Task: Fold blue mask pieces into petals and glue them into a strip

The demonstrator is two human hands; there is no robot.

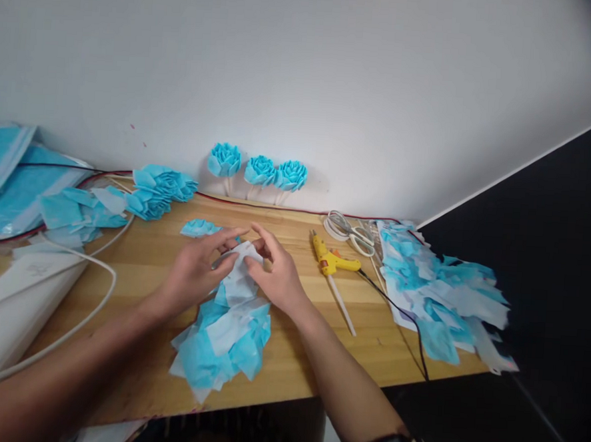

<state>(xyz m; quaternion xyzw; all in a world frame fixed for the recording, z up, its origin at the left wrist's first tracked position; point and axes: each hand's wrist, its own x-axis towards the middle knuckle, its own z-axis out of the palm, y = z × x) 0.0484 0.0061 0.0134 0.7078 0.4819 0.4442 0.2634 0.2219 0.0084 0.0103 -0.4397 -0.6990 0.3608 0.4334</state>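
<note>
The pale sheet (pixel 240 285) is pinched by the left hand (pixel 196 265) and right hand (pixel 280 279) (each loosely curled).

Hands (pixel 197 265): two
Upright flowers (pixel 261 171), table's (pixel 286 370) back edge: three
Lying flowers (pixel 158 180): at least two
Glue gun (pixel 330 262): one
Glue stick (pixel 341 306): one
Scissors (pixel 357 233): one pair

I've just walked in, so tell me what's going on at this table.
A person's left hand and right hand hold a thin white piece between them, just beyond a loose pile of blue and white pieces. Three blue flowers stand near the wall. A yellow glue gun lies to the right.
</note>
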